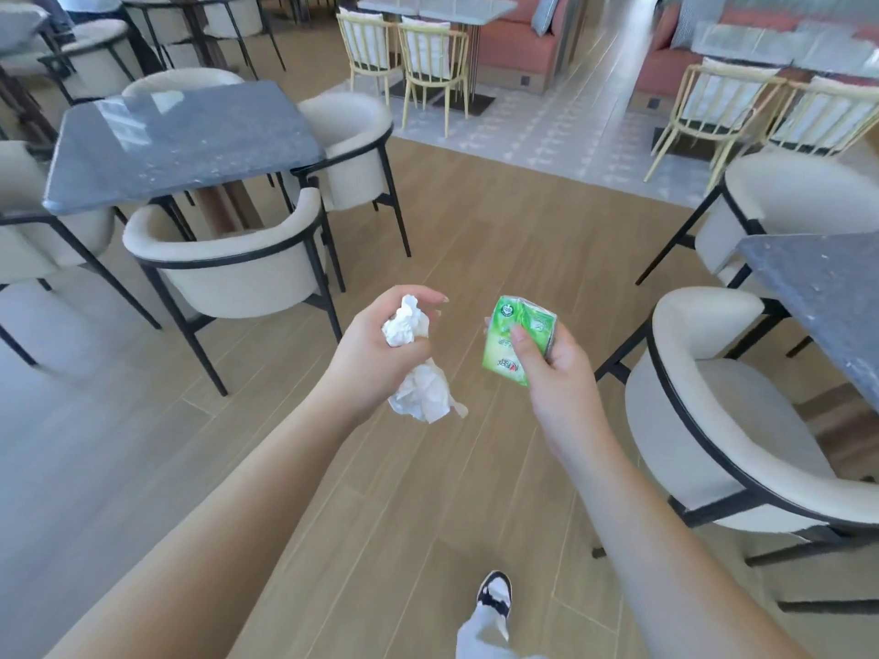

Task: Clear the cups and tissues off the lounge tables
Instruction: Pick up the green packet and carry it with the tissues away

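Observation:
My left hand [376, 344] is closed around crumpled white tissues [421, 392]; one wad sticks out above the fingers and another hangs below the palm. My right hand [547, 354] grips a green tissue packet [516, 340], thumb across its front. Both hands are held over the wooden floor, between two grey stone tables, about a hand's width apart. No cups are visible.
A grey stone table [180, 145] with cream armchairs [228, 259] stands at the left. Another grey table [827, 302] with cream chairs [713, 420] is at the right. Wooden floor runs between them. Yellow chairs and orange sofas fill the back. My foot [494, 592] shows below.

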{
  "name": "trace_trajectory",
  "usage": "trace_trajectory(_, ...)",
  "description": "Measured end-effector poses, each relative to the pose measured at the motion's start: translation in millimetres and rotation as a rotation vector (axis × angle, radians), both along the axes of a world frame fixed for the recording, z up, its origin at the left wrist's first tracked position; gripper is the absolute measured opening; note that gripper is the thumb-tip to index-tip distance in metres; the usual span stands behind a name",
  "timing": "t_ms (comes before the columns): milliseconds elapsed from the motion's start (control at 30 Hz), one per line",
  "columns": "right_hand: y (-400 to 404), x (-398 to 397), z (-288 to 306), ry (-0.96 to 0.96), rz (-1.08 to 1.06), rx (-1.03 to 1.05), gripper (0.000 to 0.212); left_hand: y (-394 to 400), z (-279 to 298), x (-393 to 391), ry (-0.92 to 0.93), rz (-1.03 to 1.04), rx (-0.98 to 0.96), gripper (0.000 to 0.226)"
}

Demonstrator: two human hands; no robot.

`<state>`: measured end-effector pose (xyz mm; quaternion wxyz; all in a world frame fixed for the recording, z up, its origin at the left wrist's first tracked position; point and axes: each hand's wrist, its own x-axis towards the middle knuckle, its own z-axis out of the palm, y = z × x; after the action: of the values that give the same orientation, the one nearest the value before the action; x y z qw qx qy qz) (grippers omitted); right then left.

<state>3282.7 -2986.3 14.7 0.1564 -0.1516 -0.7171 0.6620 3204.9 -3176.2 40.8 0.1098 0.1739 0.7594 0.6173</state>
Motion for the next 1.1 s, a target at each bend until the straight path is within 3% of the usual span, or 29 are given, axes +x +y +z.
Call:
trace_trajectory(433,156.3,-191.6,6.8,0.004,0.066,0.081,0.012,155.8,17.9,-182.6,0.037,0.050,-0.015,0.048)
trace_trajectory(833,231.0,-371.2,-16.9,-0.034,0.093,0.082,0.013,214.8,-8.4,-349.6,0.061,0.089,-0.061,0.053)
trace_trajectory(1100,275.3,-511.4,-18.8,-0.100,0.045,0.104,0.015,241.9,9.2,-521.0,0.101,0.120,-0.029,0.050)
